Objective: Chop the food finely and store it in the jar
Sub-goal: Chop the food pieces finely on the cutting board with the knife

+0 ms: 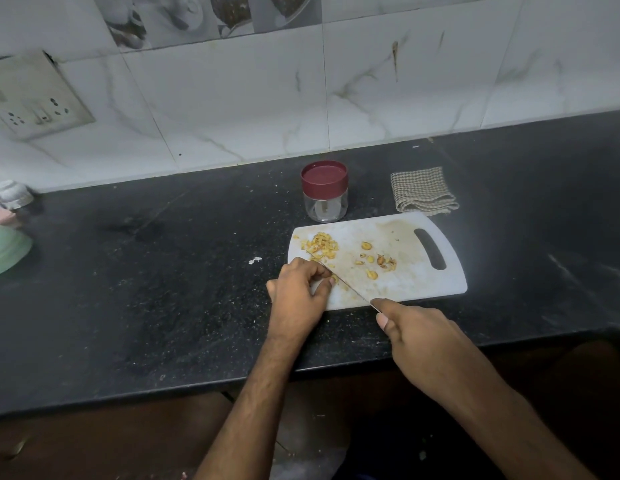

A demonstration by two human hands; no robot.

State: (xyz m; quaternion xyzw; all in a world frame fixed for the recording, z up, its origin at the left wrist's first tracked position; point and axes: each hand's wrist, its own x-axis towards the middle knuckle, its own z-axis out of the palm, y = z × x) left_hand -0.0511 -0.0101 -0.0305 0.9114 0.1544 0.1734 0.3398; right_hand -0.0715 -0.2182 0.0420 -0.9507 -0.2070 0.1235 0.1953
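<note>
A white cutting board (416, 282) lies on the black counter. A heap of finely chopped yellow food (320, 245) sits at its far left, and several larger pieces (374, 261) lie near its middle. My right hand (422, 344) grips a knife (343, 282), forefinger along the blade's back, with the blade running diagonally to the far left. My left hand (301, 289) rests at the board's left near corner, fingers curled down against the blade's left side; what they hold is hidden. A clear jar with a maroon lid (324, 190) stands closed just behind the board.
A folded checked cloth (422, 190) lies right of the jar. A green bowl (5, 249) and other dishes (8, 197) sit at the counter's far left. A white scrap (255, 260) lies left of the board. A wall socket (34, 98) is on the tiled backsplash.
</note>
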